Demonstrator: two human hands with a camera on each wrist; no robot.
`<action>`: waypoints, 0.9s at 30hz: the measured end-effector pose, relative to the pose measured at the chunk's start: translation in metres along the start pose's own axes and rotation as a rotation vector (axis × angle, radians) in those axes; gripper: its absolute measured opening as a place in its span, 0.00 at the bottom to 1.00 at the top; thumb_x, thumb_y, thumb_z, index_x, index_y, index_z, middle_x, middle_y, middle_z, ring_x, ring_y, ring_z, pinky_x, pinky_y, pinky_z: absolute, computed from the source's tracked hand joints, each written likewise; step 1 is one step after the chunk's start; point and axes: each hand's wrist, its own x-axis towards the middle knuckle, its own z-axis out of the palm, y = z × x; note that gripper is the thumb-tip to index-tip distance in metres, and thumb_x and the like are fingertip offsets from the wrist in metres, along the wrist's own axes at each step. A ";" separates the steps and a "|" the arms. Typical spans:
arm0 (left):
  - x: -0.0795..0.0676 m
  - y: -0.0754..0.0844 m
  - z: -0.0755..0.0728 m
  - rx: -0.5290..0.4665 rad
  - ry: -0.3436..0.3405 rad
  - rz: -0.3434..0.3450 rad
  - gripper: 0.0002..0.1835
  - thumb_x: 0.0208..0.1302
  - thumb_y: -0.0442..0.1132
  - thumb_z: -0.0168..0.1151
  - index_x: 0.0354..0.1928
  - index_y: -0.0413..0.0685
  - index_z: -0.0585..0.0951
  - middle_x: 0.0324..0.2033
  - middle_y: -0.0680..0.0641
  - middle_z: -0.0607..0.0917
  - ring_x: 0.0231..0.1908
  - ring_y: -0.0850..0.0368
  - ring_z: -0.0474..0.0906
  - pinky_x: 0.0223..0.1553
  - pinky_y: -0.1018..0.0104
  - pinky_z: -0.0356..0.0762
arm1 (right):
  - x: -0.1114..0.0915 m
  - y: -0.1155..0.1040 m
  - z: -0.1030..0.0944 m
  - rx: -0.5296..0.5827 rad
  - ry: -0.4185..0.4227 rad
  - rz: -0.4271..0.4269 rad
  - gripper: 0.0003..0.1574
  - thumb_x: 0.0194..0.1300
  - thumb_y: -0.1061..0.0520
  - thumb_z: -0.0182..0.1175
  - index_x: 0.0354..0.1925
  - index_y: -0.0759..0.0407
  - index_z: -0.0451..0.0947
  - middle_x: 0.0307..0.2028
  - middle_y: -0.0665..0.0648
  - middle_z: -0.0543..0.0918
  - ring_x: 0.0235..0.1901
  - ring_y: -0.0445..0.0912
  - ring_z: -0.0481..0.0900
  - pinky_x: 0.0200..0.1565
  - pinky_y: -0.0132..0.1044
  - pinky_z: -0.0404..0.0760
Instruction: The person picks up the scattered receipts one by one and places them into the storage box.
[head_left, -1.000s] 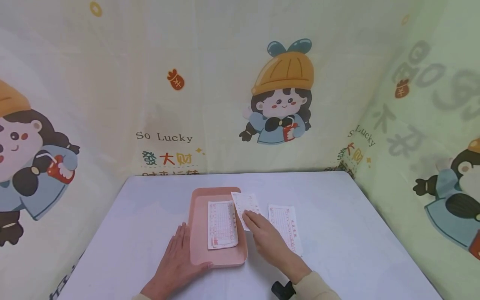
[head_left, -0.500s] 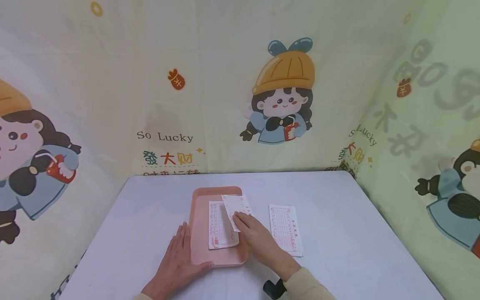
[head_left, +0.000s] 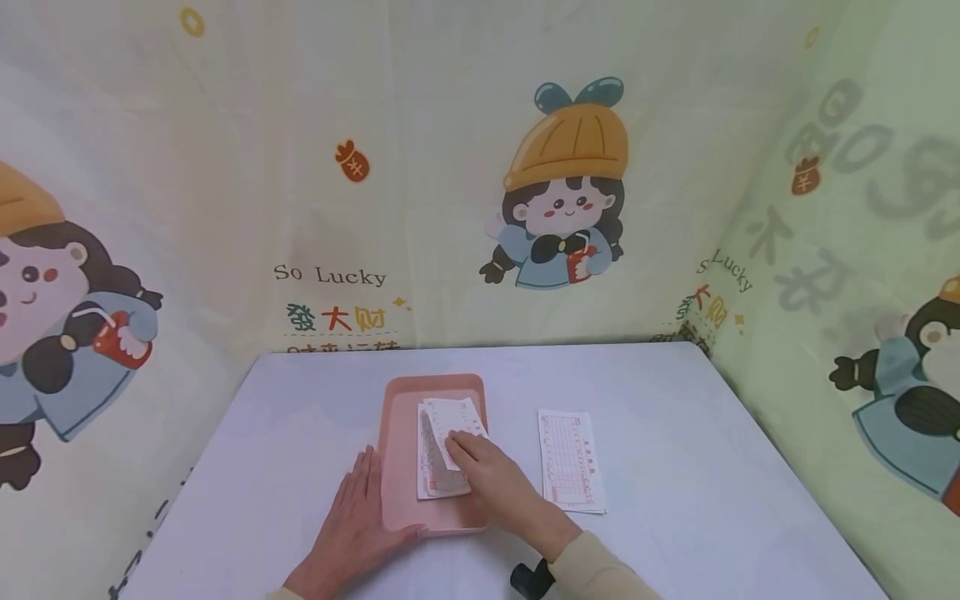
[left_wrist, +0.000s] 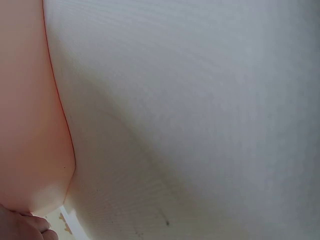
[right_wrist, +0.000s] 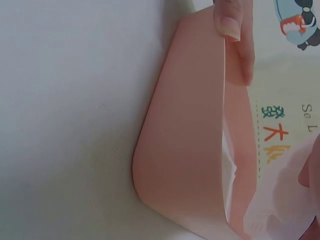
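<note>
A pink tray (head_left: pixel 401 508) lies on the table with a stack of red-printed receipt slips (head_left: pixel 442 483) inside. My right hand (head_left: pixel 498 483) pinches another receipt slip (head_left: pixel 448 412) by its near right part and holds it tilted over that stack. In the right wrist view, part of the held paper and the fingertips (right_wrist: pixel 312 175) show at the right edge. My left hand (head_left: pixel 360 517) rests along the tray's left side with straight fingers, its thumb at the near edge. The left thumb also shows against the tray's wall (right_wrist: pixel 185 130) in the right wrist view.
More receipt slips (head_left: pixel 570 458) lie in a pile on the white table (head_left: pixel 675 467), right of the tray. A cloth backdrop (head_left: pixel 442 217) with cartoon figures stands behind and at both sides. A black wrist device (head_left: pixel 531 579) sits by the right sleeve (head_left: pixel 596 571).
My right hand has carried its receipt slip leftward from the tray's right rim to above the stack inside. The left hand and the tray have stayed put.
</note>
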 end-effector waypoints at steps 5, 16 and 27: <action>0.001 -0.001 0.000 0.001 -0.003 0.001 0.71 0.44 0.80 0.61 0.75 0.30 0.52 0.74 0.31 0.56 0.74 0.36 0.54 0.70 0.38 0.60 | 0.006 -0.003 0.004 -0.019 -0.018 0.003 0.42 0.57 0.68 0.69 0.68 0.62 0.69 0.67 0.59 0.73 0.66 0.50 0.73 0.66 0.41 0.73; 0.001 -0.001 0.001 0.009 -0.005 0.010 0.70 0.45 0.81 0.60 0.75 0.31 0.52 0.75 0.31 0.56 0.74 0.36 0.54 0.70 0.37 0.60 | 0.013 -0.010 0.015 0.009 -0.110 0.070 0.35 0.65 0.66 0.61 0.69 0.60 0.68 0.66 0.57 0.74 0.65 0.49 0.74 0.66 0.39 0.74; 0.000 0.002 0.003 0.003 -0.004 -0.006 0.71 0.44 0.81 0.60 0.75 0.30 0.51 0.75 0.31 0.56 0.74 0.36 0.54 0.70 0.37 0.60 | 0.014 -0.011 0.025 0.031 -0.196 0.126 0.32 0.71 0.50 0.58 0.69 0.58 0.68 0.64 0.56 0.76 0.64 0.48 0.75 0.66 0.38 0.74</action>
